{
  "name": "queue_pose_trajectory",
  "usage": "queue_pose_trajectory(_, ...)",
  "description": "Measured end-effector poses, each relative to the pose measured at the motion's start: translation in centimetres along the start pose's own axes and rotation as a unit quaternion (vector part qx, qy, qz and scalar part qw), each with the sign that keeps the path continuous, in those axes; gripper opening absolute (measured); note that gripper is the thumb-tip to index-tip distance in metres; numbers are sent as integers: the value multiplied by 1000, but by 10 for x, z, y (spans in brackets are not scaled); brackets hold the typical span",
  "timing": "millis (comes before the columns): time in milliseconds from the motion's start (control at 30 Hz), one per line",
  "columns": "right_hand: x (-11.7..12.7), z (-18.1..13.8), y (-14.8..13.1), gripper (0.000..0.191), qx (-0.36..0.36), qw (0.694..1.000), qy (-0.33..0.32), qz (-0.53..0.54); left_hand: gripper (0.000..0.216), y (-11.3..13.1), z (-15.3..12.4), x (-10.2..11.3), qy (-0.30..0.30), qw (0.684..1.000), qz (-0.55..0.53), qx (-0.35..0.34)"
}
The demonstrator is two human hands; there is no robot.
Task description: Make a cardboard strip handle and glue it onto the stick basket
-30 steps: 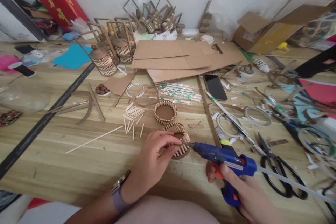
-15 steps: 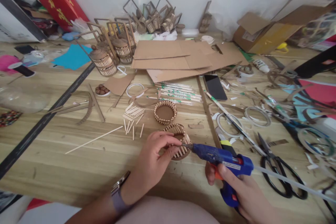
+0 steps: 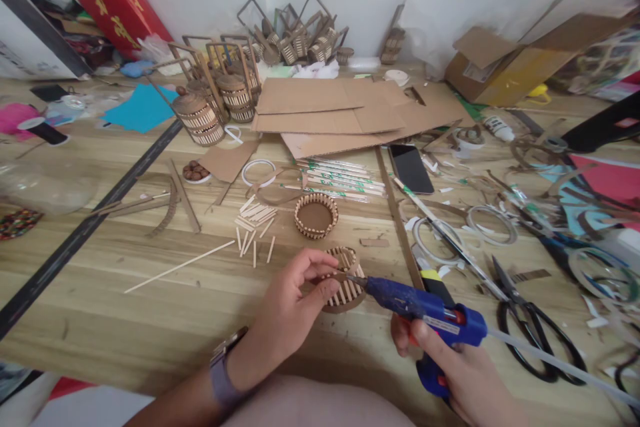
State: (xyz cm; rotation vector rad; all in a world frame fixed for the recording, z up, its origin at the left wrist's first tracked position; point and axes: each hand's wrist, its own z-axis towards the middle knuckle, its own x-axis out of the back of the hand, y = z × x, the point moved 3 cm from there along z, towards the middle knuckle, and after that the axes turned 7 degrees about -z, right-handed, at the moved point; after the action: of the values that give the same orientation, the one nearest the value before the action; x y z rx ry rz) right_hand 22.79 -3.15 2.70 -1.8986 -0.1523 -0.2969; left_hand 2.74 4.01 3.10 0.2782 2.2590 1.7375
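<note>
Gluing step, by our read: the small stick basket (image 3: 349, 292) sat tilted on the floor toward its near edge. Our left hand (image 3: 293, 300) pinched its rim, fingers curled. Our right hand (image 3: 465, 373) was closed around the blue glue gun (image 3: 430, 317), nozzle at the rim. Next move needed a steady basket and a light trigger squeeze.

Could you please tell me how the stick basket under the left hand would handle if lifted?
The stick basket is probably light, being thin sticks around a cardboard base. Likely fragile where the glue gun tip meets its rim.
</note>
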Motion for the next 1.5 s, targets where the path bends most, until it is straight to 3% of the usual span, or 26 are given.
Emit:
queue_pose_trajectory(233,-2,-5,2,52,13,997,32,-70,40,-6,4,-4,18,983,-166,76)
queue_pose_trajectory(567,-8,-12,-2,47,18,995,60,-76,46,-6,3,-7,67,966,-226,104)
queue_pose_trajectory(1000,-8,-16,-15,48,60,990,74,-104,43,-6,0,-7,64,971,-210,96)
queue_pose_trajectory(1500,-11,-14,-10,47,33,994,59,-91,37,-8,1,-4,48,987,-136,74)
